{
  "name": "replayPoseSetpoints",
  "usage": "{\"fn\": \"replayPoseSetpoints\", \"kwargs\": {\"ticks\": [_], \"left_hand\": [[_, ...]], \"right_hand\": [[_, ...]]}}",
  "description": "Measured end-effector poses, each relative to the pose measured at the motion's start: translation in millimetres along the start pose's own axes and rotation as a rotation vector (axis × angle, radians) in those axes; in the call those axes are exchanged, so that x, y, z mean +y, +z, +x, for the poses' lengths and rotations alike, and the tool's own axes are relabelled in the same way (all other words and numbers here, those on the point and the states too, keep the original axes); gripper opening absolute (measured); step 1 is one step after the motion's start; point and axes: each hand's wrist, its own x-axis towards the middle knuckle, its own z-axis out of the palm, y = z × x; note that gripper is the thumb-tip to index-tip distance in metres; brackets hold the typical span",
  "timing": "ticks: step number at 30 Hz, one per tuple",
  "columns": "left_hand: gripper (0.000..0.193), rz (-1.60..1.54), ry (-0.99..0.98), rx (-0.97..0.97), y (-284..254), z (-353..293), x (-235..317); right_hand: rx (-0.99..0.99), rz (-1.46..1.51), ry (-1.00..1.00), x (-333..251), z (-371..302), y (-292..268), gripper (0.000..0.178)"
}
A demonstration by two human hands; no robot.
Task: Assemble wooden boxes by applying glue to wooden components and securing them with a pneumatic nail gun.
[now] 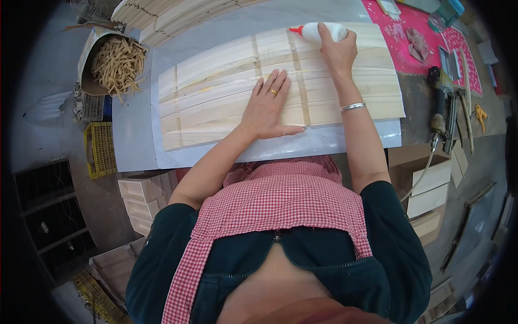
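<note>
In front of me a wide panel of pale wooden boards (216, 112) lies on the table, laid side by side, with several narrow grooves running across them. My left hand (268, 105) rests flat on the boards near the middle, fingers spread, a gold ring on one finger. At the far side, my right hand (339, 53) is wrapped round a white squeeze bottle (311, 32) with a red nozzle. The bottle is tipped on its side, its nozzle pointing left at the far end of one groove. Whether anything flows from the tip is too small to tell.
A container of thin wooden strips (120, 66) stands at the left. More pale boards (178, 19) are stacked beyond. On the right are a pink cloth (402, 51), a crumpled rag (417, 44) and a black air tool (438, 108) with a hose. Wooden boxes (141, 190) sit below the table.
</note>
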Motion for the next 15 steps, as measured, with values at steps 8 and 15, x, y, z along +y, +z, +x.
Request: {"fn": "replayPoseSetpoints", "kwargs": {"ticks": [8,15], "left_hand": [[0.123,0.009,0.015,0.003,4.4,-2.9,-1.7],[0.119,0.011,0.03,0.066,11.4,-7.9,-3.6]], "right_hand": [[0.031,-0.145,-0.019,-10.8,-8.4,0.7,0.067],[0.014,-0.183,0.01,-0.8,-58.2,-46.1,0.064]]}}
